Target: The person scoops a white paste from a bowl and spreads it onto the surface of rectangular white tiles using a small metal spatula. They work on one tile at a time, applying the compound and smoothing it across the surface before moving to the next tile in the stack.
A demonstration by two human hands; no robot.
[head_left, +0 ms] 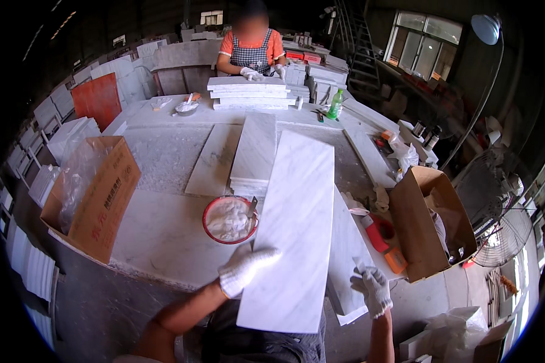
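Observation:
A long white marble slab (297, 224) with faint grey veins slants from the worktable toward my body. My left hand (248, 269), in a white knit glove, grips its left edge with the thumb on the upper face and the fingers hidden below. To the slab's right, my gloved right hand (372, 289) is closed on a small flat greyish piece, too small to name surely. Under that hand lies another marble slab (345, 242), partly covered. A red-rimmed bowl (209, 233) of white paste, with a putty knife (252, 207) in it, stands left of the held slab.
Stacked slabs (252, 145) lie beyond the bowl. Cardboard boxes flank me, one left (106, 206) and one right (421, 224), near a red tape dispenser (376, 233). Across the table, a gloved person (251, 54) stands behind more slabs (248, 95). A green bottle (335, 106) and a fan (502, 233) are right.

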